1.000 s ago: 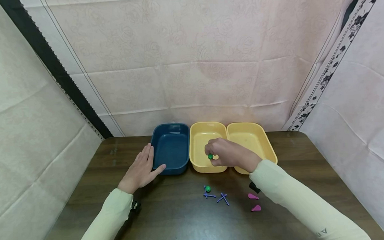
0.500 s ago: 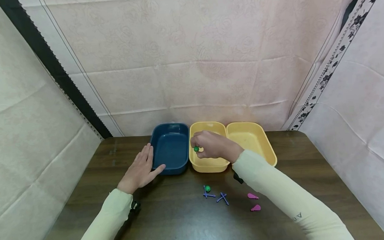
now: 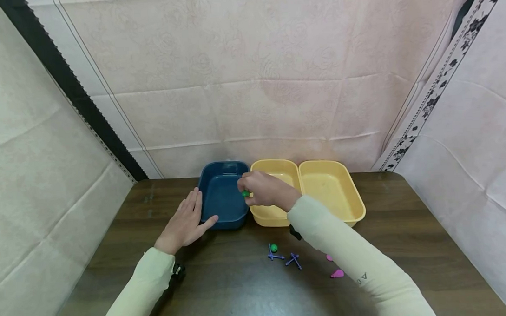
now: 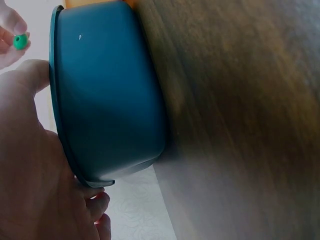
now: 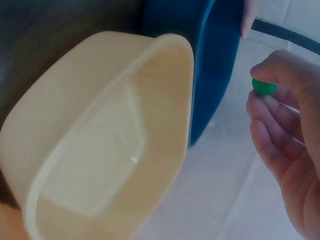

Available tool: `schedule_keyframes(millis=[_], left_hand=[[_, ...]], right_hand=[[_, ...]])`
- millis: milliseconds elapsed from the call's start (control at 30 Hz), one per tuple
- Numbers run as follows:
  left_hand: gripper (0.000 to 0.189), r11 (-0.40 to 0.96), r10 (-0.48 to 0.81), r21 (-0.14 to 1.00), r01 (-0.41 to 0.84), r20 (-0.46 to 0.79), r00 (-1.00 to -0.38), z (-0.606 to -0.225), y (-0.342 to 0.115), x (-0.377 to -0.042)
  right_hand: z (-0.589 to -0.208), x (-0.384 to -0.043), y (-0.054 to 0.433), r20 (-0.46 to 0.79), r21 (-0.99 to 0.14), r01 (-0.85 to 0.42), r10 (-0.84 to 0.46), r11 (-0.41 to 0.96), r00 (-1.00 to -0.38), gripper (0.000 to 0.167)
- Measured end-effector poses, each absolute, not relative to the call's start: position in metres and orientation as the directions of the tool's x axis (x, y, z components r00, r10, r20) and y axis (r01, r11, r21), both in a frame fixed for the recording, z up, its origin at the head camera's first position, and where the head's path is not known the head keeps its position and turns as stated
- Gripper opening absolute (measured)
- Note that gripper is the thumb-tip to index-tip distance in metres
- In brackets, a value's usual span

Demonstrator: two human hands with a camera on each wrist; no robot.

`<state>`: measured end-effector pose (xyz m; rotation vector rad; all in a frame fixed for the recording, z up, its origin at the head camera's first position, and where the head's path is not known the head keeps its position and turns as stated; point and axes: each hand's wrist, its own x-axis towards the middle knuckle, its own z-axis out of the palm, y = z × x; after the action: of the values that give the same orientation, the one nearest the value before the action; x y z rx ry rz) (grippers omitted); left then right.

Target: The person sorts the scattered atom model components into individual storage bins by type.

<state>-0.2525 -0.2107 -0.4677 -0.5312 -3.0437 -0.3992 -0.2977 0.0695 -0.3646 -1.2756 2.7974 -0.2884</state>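
My right hand (image 3: 264, 191) pinches a green bead (image 3: 245, 194) between thumb and forefinger. It hovers over the border of the blue bin (image 3: 222, 191) and the middle yellow bin (image 3: 272, 217). A small hole shows in the bead (image 4: 20, 41) in the left wrist view. My left hand (image 3: 185, 228) rests at the blue bin's near left side, fingers straight and thumb spread against the rim. The blue bin's visible floor holds nothing. Part of the middle yellow bin is hidden by my right hand.
Right of these stands another yellow bin (image 3: 333, 187). Nearer on the wooden table (image 3: 232, 289) lie a second green bead (image 3: 274, 247), two blue-purple crossed stick pieces (image 3: 293, 260) and two pink drop-shaped pieces (image 3: 338, 273). My right sleeve partly covers one pink piece.
My right hand has carried the green bead leftward and slightly up, from over the middle yellow bin to the blue bin's right edge. My left hand stays put.
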Motion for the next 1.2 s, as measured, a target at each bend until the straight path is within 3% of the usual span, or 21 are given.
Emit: schedule_keyframes(millis=[267,733,1200], left_hand=[[0.102,0.906,0.336,0.250,0.342,0.067,-0.939,-0.467,-0.209,-0.252],[0.103,0.909,0.331,0.250,0.333,0.048,-0.942,-0.466,-0.210,-0.253],[0.103,0.912,0.326,0.250,0.324,0.037,-0.945,-0.465,-0.210,-0.254]], right_hand=[[-0.378,-0.304,0.057,0.037,-0.212,-0.743,-0.754,0.635,-0.656,0.014],[-0.377,-0.299,0.059,0.046,-0.186,-0.687,-0.692,0.702,-0.720,0.036],[-0.363,-0.276,0.101,0.059,-0.202,-0.736,-0.742,0.646,-0.668,0.031]])
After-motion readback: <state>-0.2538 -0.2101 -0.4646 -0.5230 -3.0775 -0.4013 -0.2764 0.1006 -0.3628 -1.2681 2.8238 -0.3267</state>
